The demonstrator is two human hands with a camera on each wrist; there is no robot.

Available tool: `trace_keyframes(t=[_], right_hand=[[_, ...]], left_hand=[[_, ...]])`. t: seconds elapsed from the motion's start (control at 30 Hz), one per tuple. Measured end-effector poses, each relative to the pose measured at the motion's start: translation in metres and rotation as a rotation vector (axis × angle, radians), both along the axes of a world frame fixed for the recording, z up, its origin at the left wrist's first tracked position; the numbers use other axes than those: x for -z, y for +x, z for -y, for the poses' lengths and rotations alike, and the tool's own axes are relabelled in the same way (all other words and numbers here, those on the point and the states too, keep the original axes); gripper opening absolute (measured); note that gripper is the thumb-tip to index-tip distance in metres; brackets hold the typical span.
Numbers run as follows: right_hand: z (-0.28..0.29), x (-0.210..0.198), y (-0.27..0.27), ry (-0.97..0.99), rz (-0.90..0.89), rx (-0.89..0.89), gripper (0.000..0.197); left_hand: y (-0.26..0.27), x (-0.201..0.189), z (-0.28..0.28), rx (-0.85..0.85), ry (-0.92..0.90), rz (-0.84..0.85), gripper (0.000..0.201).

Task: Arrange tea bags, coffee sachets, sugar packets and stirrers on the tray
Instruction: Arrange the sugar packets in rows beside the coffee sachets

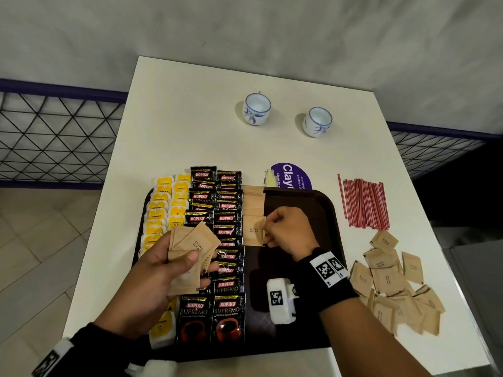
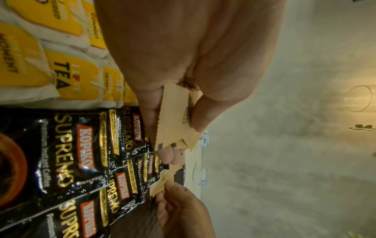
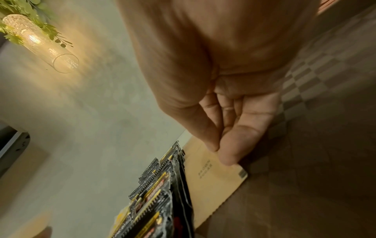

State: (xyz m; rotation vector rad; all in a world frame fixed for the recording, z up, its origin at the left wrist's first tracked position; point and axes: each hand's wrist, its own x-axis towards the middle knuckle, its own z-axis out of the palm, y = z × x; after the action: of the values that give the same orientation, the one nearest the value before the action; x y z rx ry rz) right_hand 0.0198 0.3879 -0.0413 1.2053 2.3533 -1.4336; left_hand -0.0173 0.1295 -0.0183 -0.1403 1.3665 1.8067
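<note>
Table (image 1: 190,126); tray (image 1: 313,202) of sachets (image 1: 226,311)

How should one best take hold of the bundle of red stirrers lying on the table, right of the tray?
Probably grip the stirrers across their middle, coming from above, thumb and fingers on the two long sides. They lie flat, loose and parallel on the table; an end grip would likely let them fan out.
</note>
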Motion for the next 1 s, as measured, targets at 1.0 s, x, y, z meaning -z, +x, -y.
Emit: trace_keyframes(t=[1.0], right_hand=[[0.039,-0.045,0.020,-0.435,-0.353,-0.052,0.019]], left_hand=[[0.009,-0.003,-0.037,0.095,0.004,-0.120,0.038]])
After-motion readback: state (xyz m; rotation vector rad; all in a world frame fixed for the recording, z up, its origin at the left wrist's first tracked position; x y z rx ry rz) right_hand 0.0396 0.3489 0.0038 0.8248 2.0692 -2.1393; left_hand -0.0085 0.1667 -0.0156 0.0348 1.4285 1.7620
